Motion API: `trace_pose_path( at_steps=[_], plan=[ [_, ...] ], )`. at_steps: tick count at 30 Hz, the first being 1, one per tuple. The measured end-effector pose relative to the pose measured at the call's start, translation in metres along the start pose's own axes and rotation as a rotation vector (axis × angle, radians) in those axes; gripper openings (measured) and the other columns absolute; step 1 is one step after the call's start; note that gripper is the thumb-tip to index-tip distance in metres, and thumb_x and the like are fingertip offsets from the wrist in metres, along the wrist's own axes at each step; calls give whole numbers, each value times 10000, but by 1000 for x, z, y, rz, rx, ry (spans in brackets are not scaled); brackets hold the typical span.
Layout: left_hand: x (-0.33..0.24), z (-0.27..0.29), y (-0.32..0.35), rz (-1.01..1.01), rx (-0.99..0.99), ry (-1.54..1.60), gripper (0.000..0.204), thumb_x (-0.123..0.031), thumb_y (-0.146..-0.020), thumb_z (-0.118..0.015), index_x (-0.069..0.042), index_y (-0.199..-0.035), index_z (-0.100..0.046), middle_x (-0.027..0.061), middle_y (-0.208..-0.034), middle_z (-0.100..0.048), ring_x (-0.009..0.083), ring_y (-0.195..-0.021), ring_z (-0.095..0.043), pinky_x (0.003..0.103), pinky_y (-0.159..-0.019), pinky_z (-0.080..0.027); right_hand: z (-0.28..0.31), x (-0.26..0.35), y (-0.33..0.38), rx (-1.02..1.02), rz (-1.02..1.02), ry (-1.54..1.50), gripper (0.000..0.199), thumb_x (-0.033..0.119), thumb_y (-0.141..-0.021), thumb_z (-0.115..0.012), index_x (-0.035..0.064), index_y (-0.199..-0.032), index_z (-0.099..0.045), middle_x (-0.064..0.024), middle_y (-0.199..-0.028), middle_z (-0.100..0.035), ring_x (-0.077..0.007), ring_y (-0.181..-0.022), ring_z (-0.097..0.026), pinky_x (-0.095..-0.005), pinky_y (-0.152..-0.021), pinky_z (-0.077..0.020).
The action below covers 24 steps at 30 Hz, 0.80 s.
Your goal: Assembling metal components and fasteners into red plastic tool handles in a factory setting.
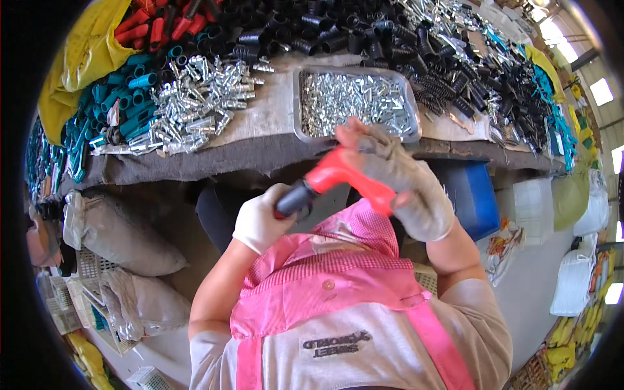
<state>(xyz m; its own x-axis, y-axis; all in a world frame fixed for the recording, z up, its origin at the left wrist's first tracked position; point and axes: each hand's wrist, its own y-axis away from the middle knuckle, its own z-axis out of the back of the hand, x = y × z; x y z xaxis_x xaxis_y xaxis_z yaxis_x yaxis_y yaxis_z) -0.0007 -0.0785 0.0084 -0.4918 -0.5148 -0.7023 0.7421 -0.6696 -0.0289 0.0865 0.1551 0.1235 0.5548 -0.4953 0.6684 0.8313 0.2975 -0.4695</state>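
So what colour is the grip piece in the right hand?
Red-orange grip, with a black sleeve on its left end; the head view shows it.

left hand (261, 220): in a white glove, wrapped around the black end piece (297, 200) of the red handle
right hand (402, 183): in a worn grey glove, closed on the red plastic handle (348, 177)
metal tray (298, 104): just beyond the hands, full of small silver fittings (354, 101)
workbench (273, 133): covered in grey felt; heaps of teal sleeves (133, 97), loose silver fittings, red grips (159, 26), black ribbed grips (364, 32)
blue bin (474, 195): under the bench, beside the right hand
apron (338, 273): pink checked
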Motion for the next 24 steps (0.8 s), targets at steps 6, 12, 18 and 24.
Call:
trace_pose_path(
  at_steps=[6, 12, 18, 24],
  plan=[
    [-7, 2, -1, -221, 88, 65, 329, -183, -688, -699, -111, -987, -583, 142, -775, -628, 324, -708, -625, 392, -613, -500, -11, -47, 5, -334, -194, -498, 468, 242, -961, -367, 11, -1366, -333, -157, -1430, -324, -319, -1308, -333, -386, -1080, -242],
    [-29, -13, -4, -285, 246, -36, 390, -430, -746, -669, -118, -965, -589, 164, -662, -604, 344, -615, -611, 414, -558, -488, -6, -49, -28, -30, 11, 807, 377, 310, -864, -524, 88, -1165, -568, -166, -1236, -523, -350, -1117, -503, -498, -959, -362],
    [7, 17, 0, -17, 216, 85, 423, -259, -667, -708, -127, -1050, -586, 177, -818, -643, 343, -769, -629, 413, -667, -501, 0, -70, 45, 285, -365, -480, 626, 455, -951, -345, -19, -1359, -341, -165, -1393, -381, -266, -1300, -350, -341, -1065, -245],
    [-16, 11, -21, -42, 182, -261, 306, -245, -734, -636, -158, -1019, -566, 144, -763, -640, 330, -713, -631, 431, -637, -500, -5, -9, 16, -169, 68, -174, 542, 184, -835, -571, 28, -1335, -431, -200, -1470, -226, -332, -1392, -121, -429, -1101, -128]
  ],
)
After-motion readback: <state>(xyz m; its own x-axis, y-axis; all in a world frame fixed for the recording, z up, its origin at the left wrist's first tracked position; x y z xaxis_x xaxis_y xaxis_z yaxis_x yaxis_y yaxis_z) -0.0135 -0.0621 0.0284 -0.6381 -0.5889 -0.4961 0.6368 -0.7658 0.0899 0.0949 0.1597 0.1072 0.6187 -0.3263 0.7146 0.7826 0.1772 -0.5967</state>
